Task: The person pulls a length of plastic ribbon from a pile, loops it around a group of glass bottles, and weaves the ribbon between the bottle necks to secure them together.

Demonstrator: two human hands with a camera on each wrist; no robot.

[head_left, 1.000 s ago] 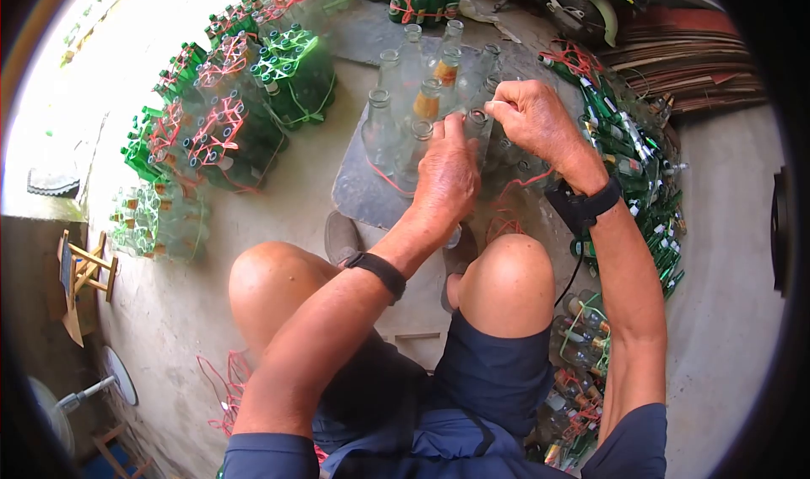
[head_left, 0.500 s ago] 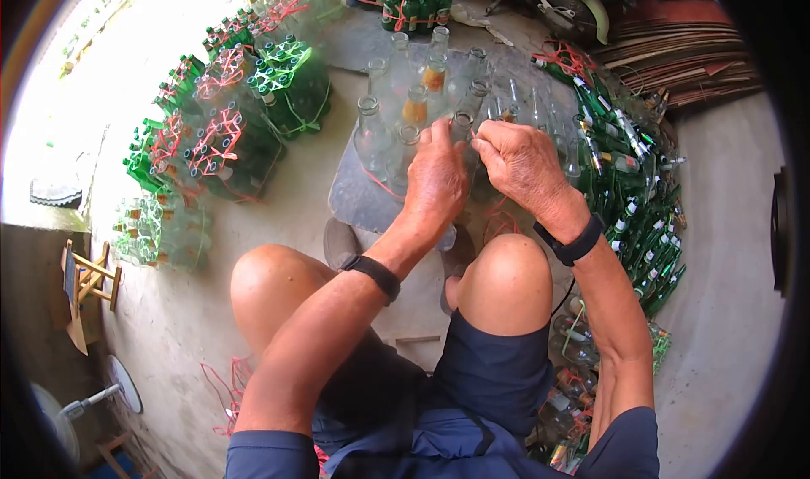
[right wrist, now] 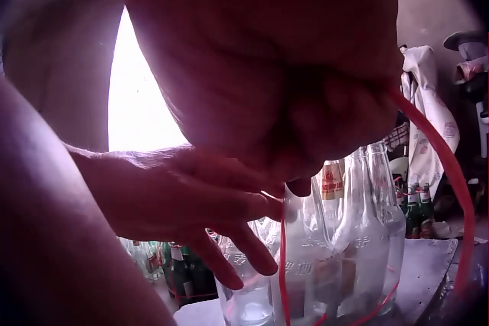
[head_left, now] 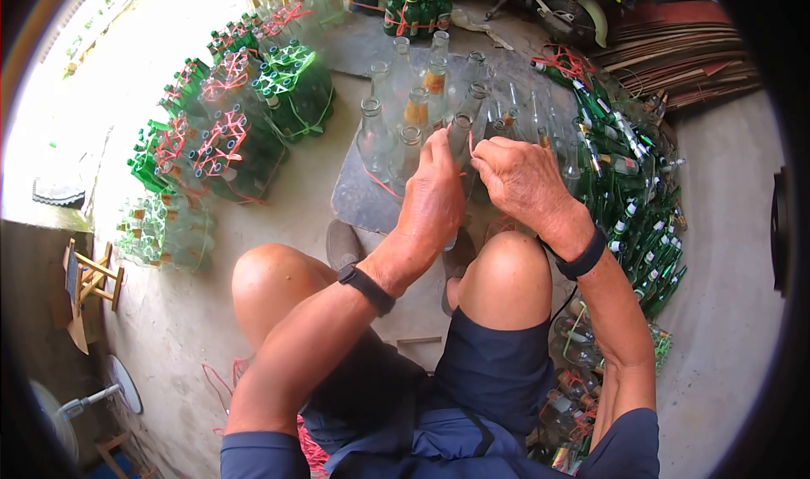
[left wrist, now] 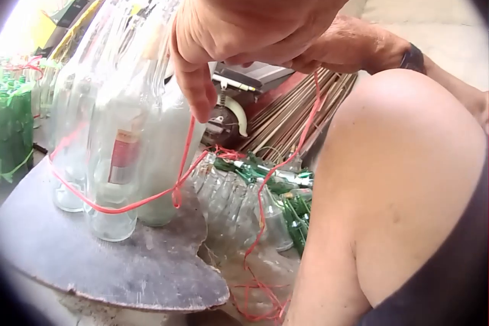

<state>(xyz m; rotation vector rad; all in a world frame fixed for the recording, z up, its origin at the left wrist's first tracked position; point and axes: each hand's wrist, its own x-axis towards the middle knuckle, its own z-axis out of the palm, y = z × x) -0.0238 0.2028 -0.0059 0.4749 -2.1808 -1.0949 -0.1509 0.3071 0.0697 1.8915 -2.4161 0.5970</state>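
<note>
Several clear glass bottles (head_left: 372, 137) stand upright in a tight cluster, some with orange labels. Pink-red plastic twine (left wrist: 126, 207) loops round their lower bodies, and one strand rises from a crossing at the near side. My left hand (head_left: 434, 194) lies against the nearest bottles, fingers fairly straight, fingertips beside the rising strand. Just to its right, my right hand (head_left: 527, 179) is curled and pinches the twine close to a bottle neck. From that fist a loose tail (right wrist: 439, 142) hangs away. The palm in the right wrist view hides part of the grip.
The cluster rests on a grey slab (left wrist: 99, 265) in front of my knees. Tied bundles of bottles (head_left: 291, 82) stand at left. Loose green bottles (head_left: 629, 200) pile up at right, near stacked flat sheets (head_left: 675, 53) and a motorbike wheel (head_left: 569, 15). More twine lies on the floor.
My right hand has come down and inward from above the bottles to beside the left hand, then lowered slightly. The left hand stays at the near bottles with a small turn.
</note>
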